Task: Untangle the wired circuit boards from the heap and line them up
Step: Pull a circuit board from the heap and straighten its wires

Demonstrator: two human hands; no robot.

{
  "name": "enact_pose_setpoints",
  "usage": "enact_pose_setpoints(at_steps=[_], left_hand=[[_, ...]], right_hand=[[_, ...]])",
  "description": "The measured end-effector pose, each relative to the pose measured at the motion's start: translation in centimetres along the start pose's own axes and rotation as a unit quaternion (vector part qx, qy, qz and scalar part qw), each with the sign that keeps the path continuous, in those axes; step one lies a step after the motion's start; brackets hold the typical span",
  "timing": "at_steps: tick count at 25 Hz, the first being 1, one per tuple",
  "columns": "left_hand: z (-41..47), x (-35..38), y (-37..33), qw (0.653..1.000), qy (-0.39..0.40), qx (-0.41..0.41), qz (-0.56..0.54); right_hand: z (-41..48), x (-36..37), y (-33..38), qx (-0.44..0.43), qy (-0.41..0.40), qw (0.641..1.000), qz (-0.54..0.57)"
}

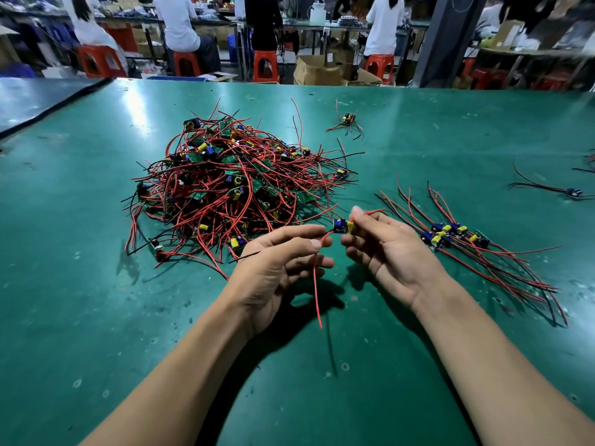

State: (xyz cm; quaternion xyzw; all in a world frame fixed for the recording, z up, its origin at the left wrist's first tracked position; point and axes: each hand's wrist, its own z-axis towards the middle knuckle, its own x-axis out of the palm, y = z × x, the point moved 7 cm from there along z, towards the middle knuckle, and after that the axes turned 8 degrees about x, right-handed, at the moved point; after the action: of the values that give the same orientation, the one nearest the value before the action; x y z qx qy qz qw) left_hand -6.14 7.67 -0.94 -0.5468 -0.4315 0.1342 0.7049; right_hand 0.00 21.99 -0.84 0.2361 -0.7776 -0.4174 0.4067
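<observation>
A tangled heap of small green circuit boards point(231, 181) with red and black wires lies on the green table point(96, 284), left of centre. Above the table in front of the heap, my right hand point(383, 252) pinches one small board point(342, 226) with blue and yellow parts. My left hand point(277, 268) pinches that board's red wire point(317, 284), which hangs down toward me. To the right, several boards lie side by side in a row point(450, 236), their wires fanned out along the table.
One loose wired board point(347, 119) lies at the back centre, another point(573, 192) at the far right. The table's far edge runs along the top, with people on red stools point(265, 66) and cardboard boxes point(317, 72) beyond it.
</observation>
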Motion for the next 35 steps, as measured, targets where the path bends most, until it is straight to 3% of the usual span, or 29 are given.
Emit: enact_pose_setpoints(at_steps=[6, 9, 11, 14, 17, 21, 28, 35], left_hand=[[-0.9, 1.8, 0.6, 0.986, 0.155, -0.046, -0.026], [-1.0, 2.0, 0.7, 0.981, 0.18, -0.059, -0.037], [-0.7, 1.7, 0.9, 0.985, 0.152, -0.07, -0.044], [-0.1, 0.9, 1.1, 0.995, 0.073, -0.069, -0.026], [0.0, 0.6, 1.2, 0.998, 0.045, -0.047, 0.023], [-0.1, 0.2, 1.2, 0.997, 0.03, -0.024, 0.072], [0.0, 0.3, 1.6, 0.996, 0.03, -0.066, 0.043], [0.0, 0.5, 1.3, 0.991, -0.002, -0.035, 0.128]], right_hand=[[0.0, 0.0, -0.3, 0.047, 0.021, 0.996, 0.079], [-0.2, 1.1, -0.7, 0.109, 0.098, 0.971, 0.19], [-0.4, 1.3, -0.4, 0.095, 0.127, 0.973, 0.169], [-0.3, 1.0, -0.6, 0.019, 0.088, 0.995, -0.038], [-0.3, 1.5, -1.0, -0.032, 0.091, 0.986, -0.14], [-0.6, 1.9, -1.2, -0.056, 0.104, 0.982, -0.144], [-0.2, 0.9, -0.3, -0.091, 0.03, 0.984, -0.149], [-0.5, 1.5, -1.2, -0.066, 0.058, 0.984, -0.156]])
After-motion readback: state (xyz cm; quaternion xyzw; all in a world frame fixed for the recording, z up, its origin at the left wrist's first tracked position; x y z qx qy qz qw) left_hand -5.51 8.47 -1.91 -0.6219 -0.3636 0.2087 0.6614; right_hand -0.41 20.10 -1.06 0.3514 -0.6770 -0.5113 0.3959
